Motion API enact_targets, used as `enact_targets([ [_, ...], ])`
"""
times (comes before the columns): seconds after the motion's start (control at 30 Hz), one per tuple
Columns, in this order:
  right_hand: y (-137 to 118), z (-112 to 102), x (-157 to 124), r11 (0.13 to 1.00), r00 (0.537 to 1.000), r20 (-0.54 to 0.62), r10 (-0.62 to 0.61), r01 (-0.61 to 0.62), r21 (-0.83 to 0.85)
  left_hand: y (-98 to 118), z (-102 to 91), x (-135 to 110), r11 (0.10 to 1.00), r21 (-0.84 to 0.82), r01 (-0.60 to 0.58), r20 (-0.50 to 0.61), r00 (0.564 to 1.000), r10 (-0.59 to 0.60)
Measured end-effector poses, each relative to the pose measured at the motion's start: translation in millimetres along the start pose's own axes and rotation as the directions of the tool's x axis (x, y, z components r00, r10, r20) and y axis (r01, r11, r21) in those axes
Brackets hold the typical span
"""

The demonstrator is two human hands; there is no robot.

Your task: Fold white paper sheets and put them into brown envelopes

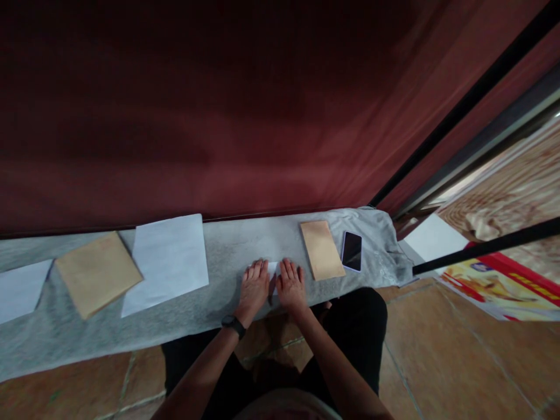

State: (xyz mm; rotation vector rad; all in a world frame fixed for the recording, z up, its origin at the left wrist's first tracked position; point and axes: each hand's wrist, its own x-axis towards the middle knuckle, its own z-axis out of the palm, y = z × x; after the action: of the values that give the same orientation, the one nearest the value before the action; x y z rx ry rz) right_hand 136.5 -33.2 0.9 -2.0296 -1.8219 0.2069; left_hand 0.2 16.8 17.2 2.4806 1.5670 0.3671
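Note:
A small piece of white paper [272, 269] lies on the grey cloth-covered surface [236, 245], mostly hidden under my two hands. My left hand [255, 284] lies flat over its left part, fingers stretched forward. On its right part my right hand [291, 284] rests flat in the same way, with a narrow gap between the hands where the paper shows. Just right of my right hand is a tan paper piece or envelope [322, 251]. Beyond that, a phone [352, 251] with a dark screen lies face up.
To the left lie a large white sheet [170, 262], a brown paper piece [98, 273] overlapping its edge, and another white sheet [21, 290]. A dark red wall-like panel [262, 146] rises behind. Black bars [464, 99] and a colourful printed box [503, 283] stand at right.

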Motion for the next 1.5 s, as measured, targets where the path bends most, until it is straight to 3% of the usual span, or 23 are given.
enact_targets([
  [0.17, -2.4, 7.2, -4.8, 0.998, 0.999, -0.004, -0.034, 0.033, -0.059, 10.8, 2.7, -6.3, 0.99, -0.094, -0.106, 0.016, 0.994, 0.108],
  [0.5, 9.4, 4.6, -4.0, 0.998, 0.998, -0.04, -0.038, 0.036, -0.046, -9.9, 1.9, -19.2, 0.999, -0.022, -0.047, -0.009, 0.999, 0.047],
  [0.7, 7.5, 0.8, -2.6, 0.998, 0.999, -0.051, -0.017, 0.015, -0.057, -7.9, 1.2, -19.4, 0.999, -0.003, -0.054, -0.003, 0.999, 0.054],
  [0.87, -1.5, -0.5, -5.5, 0.977, 0.977, 0.032, -0.212, 0.211, 0.027, -5.2, -2.4, -20.1, 0.997, 0.041, -0.061, 0.05, 0.997, 0.059],
  [0.97, -1.9, 1.0, -9.6, 0.971, 0.97, 0.051, -0.239, 0.238, 0.038, -4.8, -3.3, -20.7, 0.995, 0.07, -0.068, 0.077, 0.995, 0.063],
  [1.13, 7.7, 2.2, -14.2, 0.972, 0.973, 0.038, -0.228, 0.229, -0.045, -6.8, -1.1, -20.9, 0.978, 0.06, -0.198, 0.065, 0.979, 0.194],
  [1.3, 16.6, 3.5, -16.3, 0.965, 0.97, -0.047, -0.239, 0.231, -0.126, -11.4, 1.4, -21.6, 0.939, 0.053, -0.341, 0.059, 0.939, 0.338],
  [1.5, 20.0, 8.5, -16.9, 0.955, 0.961, -0.087, -0.263, 0.246, -0.163, -14.3, 0.1, -22.7, 0.916, 0.069, -0.395, 0.094, 0.917, 0.388],
])
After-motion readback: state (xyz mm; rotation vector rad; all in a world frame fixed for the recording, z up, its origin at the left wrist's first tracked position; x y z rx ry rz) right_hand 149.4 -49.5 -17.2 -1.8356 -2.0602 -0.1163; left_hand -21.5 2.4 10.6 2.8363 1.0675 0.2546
